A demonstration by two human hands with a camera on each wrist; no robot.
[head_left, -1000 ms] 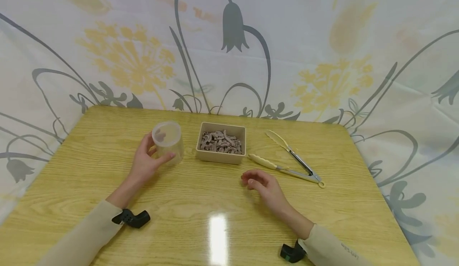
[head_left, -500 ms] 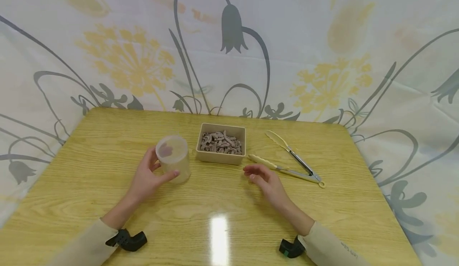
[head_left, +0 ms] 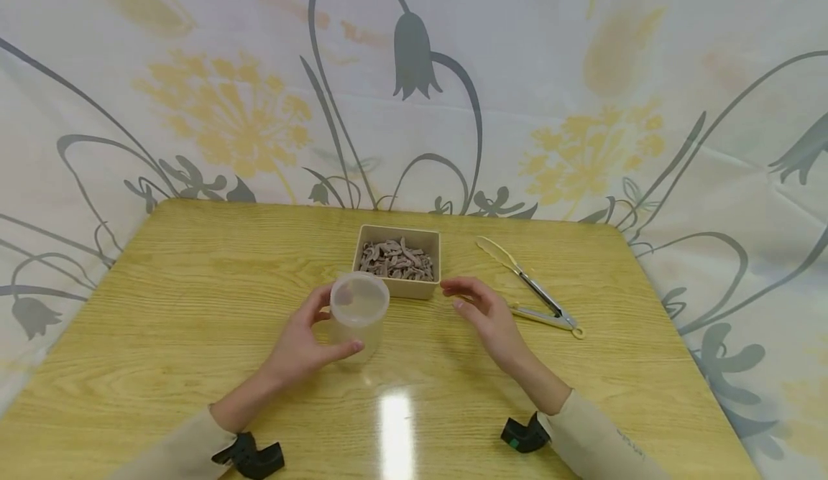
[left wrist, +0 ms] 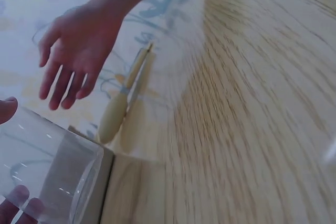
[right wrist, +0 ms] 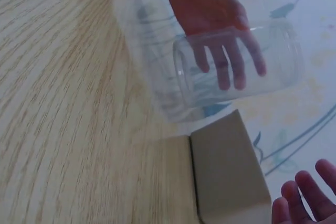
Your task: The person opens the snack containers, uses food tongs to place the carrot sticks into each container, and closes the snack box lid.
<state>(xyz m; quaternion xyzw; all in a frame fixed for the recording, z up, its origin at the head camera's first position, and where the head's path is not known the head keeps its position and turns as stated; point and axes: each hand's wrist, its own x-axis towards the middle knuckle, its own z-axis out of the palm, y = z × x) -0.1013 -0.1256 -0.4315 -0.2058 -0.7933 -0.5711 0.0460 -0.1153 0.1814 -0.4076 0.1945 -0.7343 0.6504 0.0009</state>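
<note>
My left hand (head_left: pixel 294 354) holds a clear plastic jar (head_left: pixel 356 329) with a whitish, see-through top, thumb on the near side and fingers round the far side. The jar (right wrist: pixel 275 61) stands upright in front of the box's left part; whether its base touches the table I cannot tell. Beside the right front corner of a beige rectangular box (head_left: pixel 414 290), my right hand (head_left: pixel 494 329) hovers with loosely bent fingers and holds nothing. Greyish-brown strips (head_left: pixel 397 259) fill much of that box. Yellow-tipped metal tongs (head_left: pixel 546 299) lie spread behind the right hand, which hides part of one arm.
All this is on a wood-grain table (head_left: pixel 213 271). A white cloth backdrop (head_left: pixel 504 128) with printed grey and yellow flowers rises along its back and sides. Light glares off the table (head_left: pixel 396 430) near the front.
My left hand has carried the jar rightward and nearer to me, from left of the box to in front of it. The right hand has shifted slightly forward and right. Box and tongs stay put.
</note>
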